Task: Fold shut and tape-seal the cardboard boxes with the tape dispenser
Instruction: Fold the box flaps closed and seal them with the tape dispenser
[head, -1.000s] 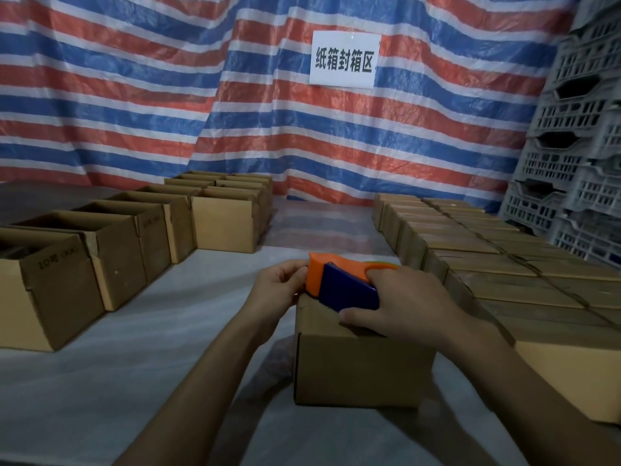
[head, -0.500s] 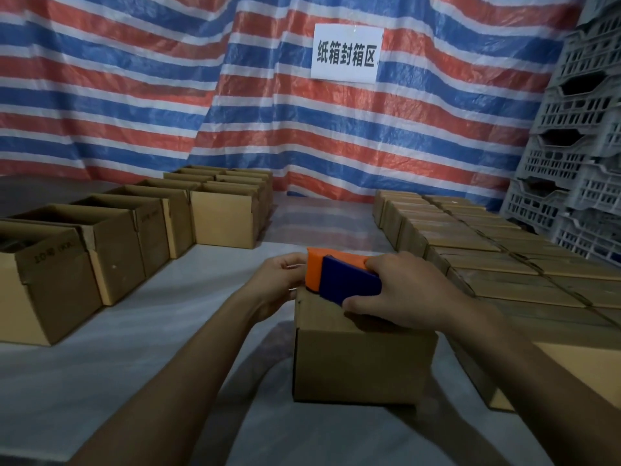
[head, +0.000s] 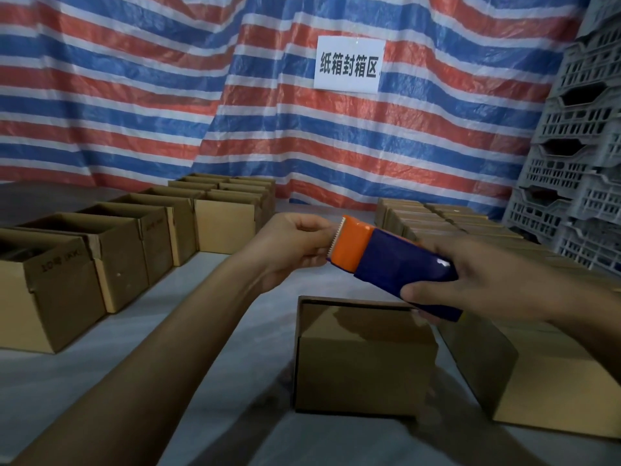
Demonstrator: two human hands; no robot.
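Nearest the camera, on the pale surface (head: 151, 348), a small box (head: 363, 361) sat with its flaps folded flat. A sheen lay on its top, but whether tape already ran there could not be told. Just above it and clear of it, the right hand (head: 477, 287) gripped the blue body of the dispenser (head: 393, 260), fingers and thumb curled round it. The left hand (head: 292, 247) pinched at the orange toothed end, fingers curled; if a tape tail lay between them, it was too thin to see.

By my reading, the step in hand was freeing or drawing out the tape's end, ahead of laying 1 strip on this box. The next move would call for bringing the toothed end down to an edge of the box, sticking the tail over that edge, and drawing the dispenser straight along the centre seam under steady pressure, with the left hand bracing the box so it did not slide.

Left of the 2 hands, a row of open boxes (head: 60, 290) stood well apart from the work. To the right, closed boxes (head: 447, 220) lay packed edge to edge. Behind those, grey crates (head: 584, 169) stood stacked. Farthest off, a striped tarp (head: 151, 95) hung with a white sign (head: 349, 63).
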